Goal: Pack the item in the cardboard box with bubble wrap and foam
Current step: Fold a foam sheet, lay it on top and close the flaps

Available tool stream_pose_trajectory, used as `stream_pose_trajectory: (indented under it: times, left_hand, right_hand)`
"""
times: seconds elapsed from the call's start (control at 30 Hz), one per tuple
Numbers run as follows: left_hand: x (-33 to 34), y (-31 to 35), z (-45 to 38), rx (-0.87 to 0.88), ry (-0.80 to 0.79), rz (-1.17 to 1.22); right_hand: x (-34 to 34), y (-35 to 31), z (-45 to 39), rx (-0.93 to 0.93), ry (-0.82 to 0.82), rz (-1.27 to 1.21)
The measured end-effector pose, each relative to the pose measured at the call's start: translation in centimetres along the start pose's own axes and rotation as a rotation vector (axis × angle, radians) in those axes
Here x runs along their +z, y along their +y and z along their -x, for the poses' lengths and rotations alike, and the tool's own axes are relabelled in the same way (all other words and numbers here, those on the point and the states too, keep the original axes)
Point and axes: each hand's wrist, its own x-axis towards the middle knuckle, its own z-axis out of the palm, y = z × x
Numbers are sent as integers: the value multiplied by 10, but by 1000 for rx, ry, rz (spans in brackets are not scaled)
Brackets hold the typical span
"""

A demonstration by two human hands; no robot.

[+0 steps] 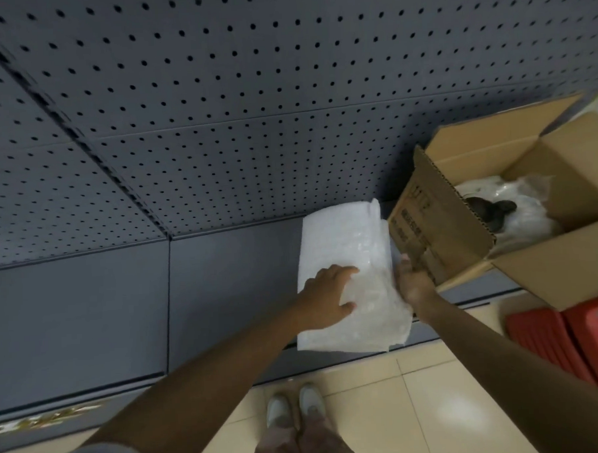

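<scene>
Left hand: flat, fingers spread, pressing on the bubble wrap.
Right hand: gripping the wrap's right edge.
Wrap axis: runs away from the hands.
Cardboard box: open, just right of the right hand, the nearer one.

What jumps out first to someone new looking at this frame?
The white stack of foam and bubble wrap at centre on the dark grey shelf, with the left hand pressed flat on top and the right hand holding its right edge. Next, the open cardboard box at right on the same shelf, with a dark item nested in clear wrap inside. Behind both, a grey pegboard wall fills the upper frame.
</scene>
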Motion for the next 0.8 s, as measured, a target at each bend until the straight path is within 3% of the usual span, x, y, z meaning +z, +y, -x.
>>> stream_pose_trajectory:
  times: [0.1,0.23,0.33,0.47,0.63,0.7,0.8]
  left_hand:
    - [22,-18,0,15,-151,-223]
    - [22,-41,5,21,-162,-372]
    - [-6,-56,10,-21,-165,-446]
    - [-43,-80,22,-124,-163,-470]
    - [-57,-106,37,-224,-134,-410]
    - [-55,-114,46,-212,-128,-430]
    - [-50,-126,57,-208,-83,-430]
  right_hand:
    - [-5,5,6,73,-42,-271]
    - [11,3,5,58,-229,-81]
    - [32,-8,17,47,-288,-103]
    - [67,-36,56,85,-621,-125]
    - [120,-56,87,-71,-955,165]
    - [124,-69,91,-238,-901,347]
    - [103,-79,82,-535,-479,426]
